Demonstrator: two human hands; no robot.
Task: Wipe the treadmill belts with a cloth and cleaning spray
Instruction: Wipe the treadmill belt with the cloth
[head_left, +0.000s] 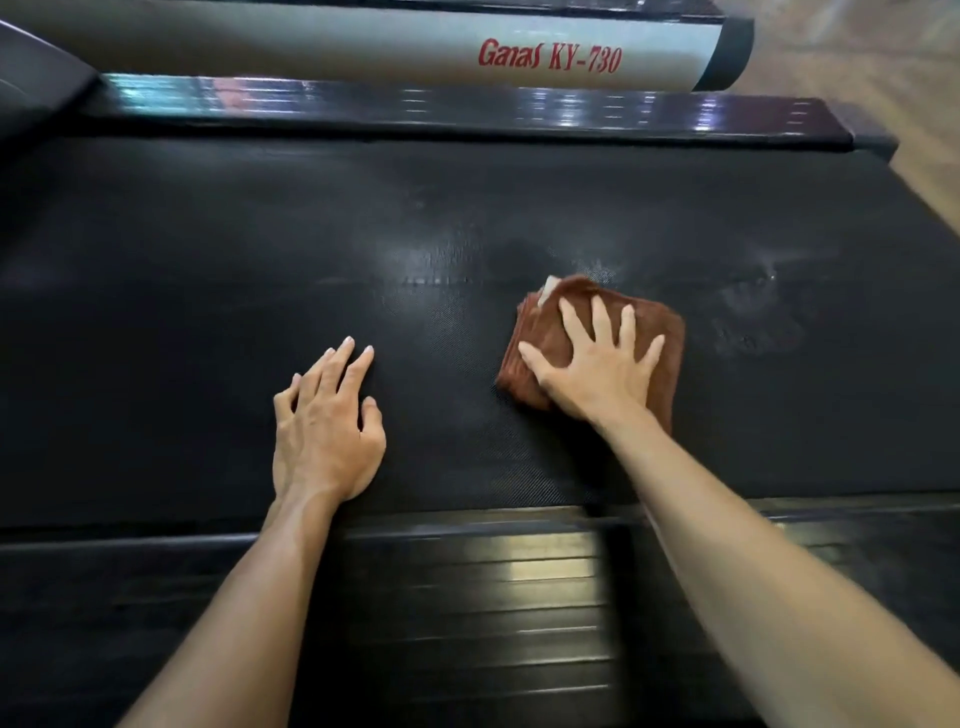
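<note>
A wooden floor (883, 67) shows beyond the far right end of a grey side cover (363, 47) lettered "Ganas KY-730" in red.

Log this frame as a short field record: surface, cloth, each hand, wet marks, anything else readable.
surface: black textured treadmill belt
cloth: brown folded cloth, lying flat on the belt
right hand: right hand pressing on the cloth, fingers spread
left hand: left hand resting bare on the belt, holding nothing
wet marks: damp patches to the right of the cloth
spray bottle: not in view
near side: ribbed side rail
far side: grey cover lettered "Ganas KY-730"
</note>
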